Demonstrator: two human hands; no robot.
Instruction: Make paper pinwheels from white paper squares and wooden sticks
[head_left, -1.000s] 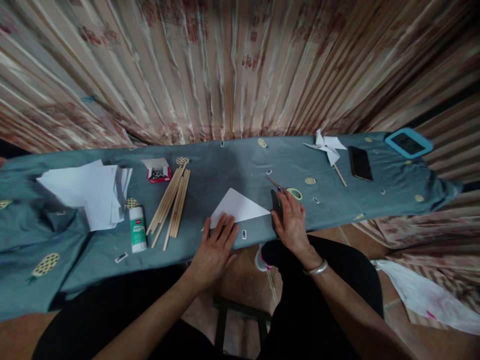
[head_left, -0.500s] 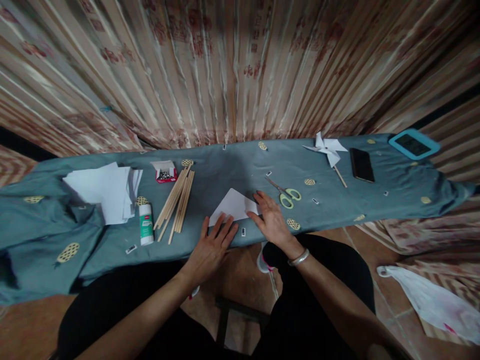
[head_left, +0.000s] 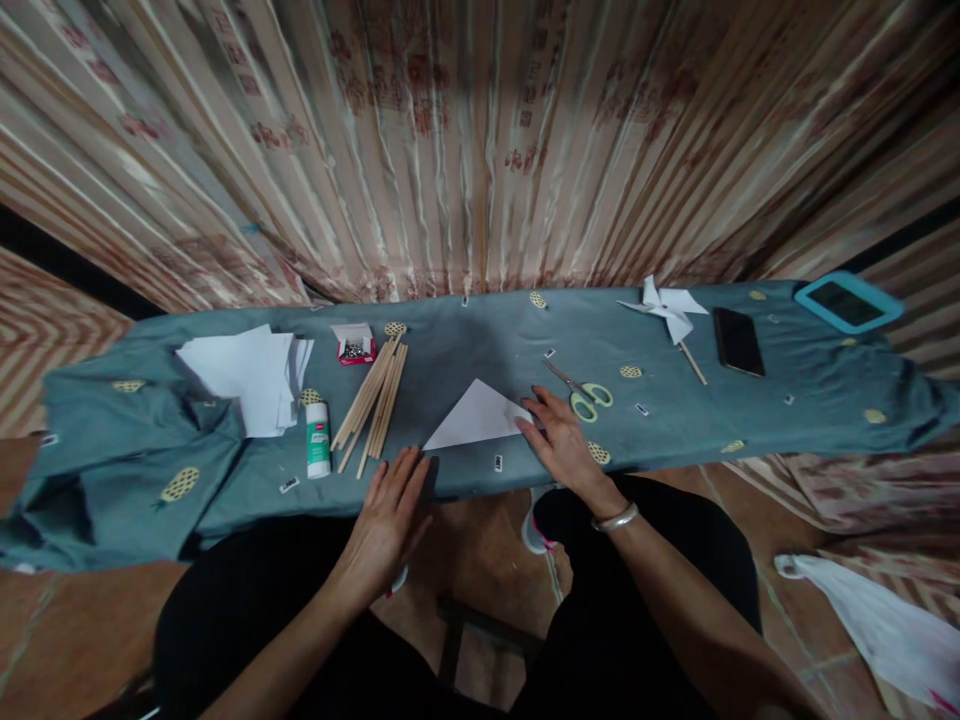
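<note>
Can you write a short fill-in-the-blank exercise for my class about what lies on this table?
1. The right hand touches a folded white paper shaped like a ____.
2. The scissors have ____ handles.
3. The glue stick lies left of the wooden ____.
4. The paper pinwheel lies beside a black ____.

Missing words: triangle; green; sticks; phone

On a cloth-covered table (head_left: 465, 330), a folded paper triangle (head_left: 474, 418) lies at the centre front. To its left lie wooden sticks (head_left: 373, 398), a glue bottle (head_left: 318, 439) and paper sheets (head_left: 251, 375). To its right lie scissors (head_left: 581, 390), then a pinwheel (head_left: 664, 308) and a phone (head_left: 738, 341).
</note>
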